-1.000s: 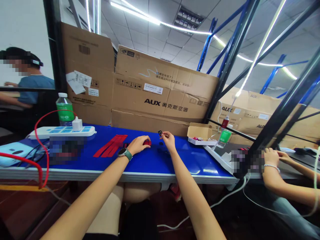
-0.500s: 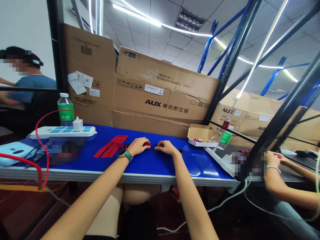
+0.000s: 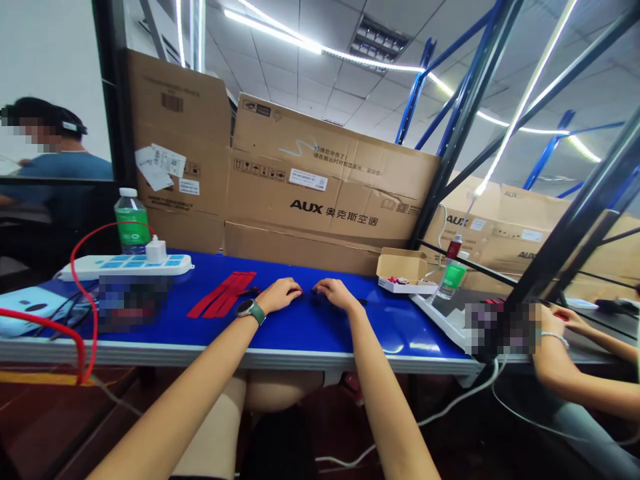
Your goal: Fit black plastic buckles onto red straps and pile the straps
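My left hand (image 3: 281, 294), with a watch (image 3: 247, 308) on its wrist, rests low over the blue tabletop. Its fingers are curled together, and a small bit of red shows at their tips; what it belongs to is hidden. Just left of it, several flat red fabric strips (image 3: 223, 295) lie side by side, with a small dark piece at their right end. My right hand (image 3: 334, 294) faces the left one across a narrow gap, its fingers bent and pinched. Something dark shows beneath the right fingers and beside the wrist, too small to name.
A white power strip (image 3: 125, 266), a green-labelled bottle (image 3: 133, 223) and a light-blue phone (image 3: 30, 307) are at left. An open small carton (image 3: 403, 273) stands at right. Cardboard panels (image 3: 325, 200) wall the back. A co-worker's hands (image 3: 555, 323) are beyond the dark post (image 3: 530, 293).
Both hands stay nearly in place. The red bit at my left fingertips shows less now, and the right fingers have shifted slightly. The co-worker at left has moved an arm.
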Demonstrator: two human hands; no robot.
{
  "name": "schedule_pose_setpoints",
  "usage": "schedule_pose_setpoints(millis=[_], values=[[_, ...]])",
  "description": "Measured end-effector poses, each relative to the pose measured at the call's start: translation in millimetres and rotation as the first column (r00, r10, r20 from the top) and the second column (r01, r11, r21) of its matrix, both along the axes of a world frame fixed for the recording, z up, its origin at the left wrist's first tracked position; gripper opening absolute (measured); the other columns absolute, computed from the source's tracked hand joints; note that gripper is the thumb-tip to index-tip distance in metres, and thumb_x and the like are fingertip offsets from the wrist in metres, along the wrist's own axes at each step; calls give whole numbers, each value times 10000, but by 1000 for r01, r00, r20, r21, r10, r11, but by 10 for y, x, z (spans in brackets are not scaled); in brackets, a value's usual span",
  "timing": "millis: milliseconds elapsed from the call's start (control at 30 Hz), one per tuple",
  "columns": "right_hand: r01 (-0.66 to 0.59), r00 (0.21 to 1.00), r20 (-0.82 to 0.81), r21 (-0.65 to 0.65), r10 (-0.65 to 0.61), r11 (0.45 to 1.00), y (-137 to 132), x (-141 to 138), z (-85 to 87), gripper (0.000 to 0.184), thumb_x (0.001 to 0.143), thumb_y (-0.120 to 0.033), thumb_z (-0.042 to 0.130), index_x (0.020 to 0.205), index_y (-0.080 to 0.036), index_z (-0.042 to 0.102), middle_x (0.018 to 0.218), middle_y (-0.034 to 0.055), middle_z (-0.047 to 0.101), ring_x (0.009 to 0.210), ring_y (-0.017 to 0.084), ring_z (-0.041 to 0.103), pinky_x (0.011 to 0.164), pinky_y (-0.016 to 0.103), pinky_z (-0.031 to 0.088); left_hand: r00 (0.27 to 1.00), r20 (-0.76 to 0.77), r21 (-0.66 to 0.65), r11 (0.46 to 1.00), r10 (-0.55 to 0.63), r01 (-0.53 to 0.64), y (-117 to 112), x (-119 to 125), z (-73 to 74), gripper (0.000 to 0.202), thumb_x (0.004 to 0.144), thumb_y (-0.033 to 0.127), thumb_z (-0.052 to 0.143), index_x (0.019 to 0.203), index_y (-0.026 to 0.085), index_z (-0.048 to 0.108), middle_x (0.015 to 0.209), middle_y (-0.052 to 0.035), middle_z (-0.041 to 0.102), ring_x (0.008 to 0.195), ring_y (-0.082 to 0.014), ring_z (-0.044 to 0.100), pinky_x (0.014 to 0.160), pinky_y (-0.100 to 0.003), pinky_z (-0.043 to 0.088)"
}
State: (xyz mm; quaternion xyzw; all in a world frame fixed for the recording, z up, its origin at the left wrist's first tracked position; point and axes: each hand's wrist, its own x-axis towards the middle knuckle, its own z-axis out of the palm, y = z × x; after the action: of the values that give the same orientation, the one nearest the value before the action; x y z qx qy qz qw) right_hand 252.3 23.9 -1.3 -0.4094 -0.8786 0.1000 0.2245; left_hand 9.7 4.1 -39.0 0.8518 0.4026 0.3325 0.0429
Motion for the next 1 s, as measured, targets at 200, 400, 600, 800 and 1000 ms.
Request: schedule_pose_setpoints(millis=[200,400,600,800,1000], values=[[33,992,123,-90,-22,995,-30,37,-5,372,688,-290,855,1048,-260,766,1124,37,720,1132,254,608,1012,347,422,1000,8,14,1000,-7,7,19,-17,-41,191,880,261,639,1043,190,711,1046,-88,678,995,-227,635,947,-344,480],[-9,993,-115,-100,-3,995,27,-34,-74,241,732,-181,766,968,-209,725,896,7,740,853,177,688,813,263,508,1000,10,19,1000,-10,10,42,-33,-64,164,876,244,650,1024,205,709,1020,-77,664,969,-220,636,930,-341,483],[-53,811,-585,-42,18,998,110,-124,-83,223,863,-347,597,1006,-200,687,884,45,751,754,188,732,707,276,565,998,47,38,999,-36,34,43,-30,-43,155,869,232,659,1013,201,708,1010,-76,665,957,-221,633,907,-340,488],[-77,766,-643,-49,28,996,191,-103,-143,328,825,-508,640,893,-188,660,714,31,696,554,161,640,514,244,489,973,217,48,997,-76,67,-1,18,34,213,834,198,687,1047,208,695,1027,-65,705,955,-217,653,895,-341,502],[-193,819,-566,-120,93,974,174,-190,-196,313,824,-486,658,873,-176,659,674,5,668,551,135,615,581,244,466,921,377,37,995,-102,95,-54,64,124,190,810,227,708,998,206,708,1001,-47,750,926,-211,689,878,-332,532]])
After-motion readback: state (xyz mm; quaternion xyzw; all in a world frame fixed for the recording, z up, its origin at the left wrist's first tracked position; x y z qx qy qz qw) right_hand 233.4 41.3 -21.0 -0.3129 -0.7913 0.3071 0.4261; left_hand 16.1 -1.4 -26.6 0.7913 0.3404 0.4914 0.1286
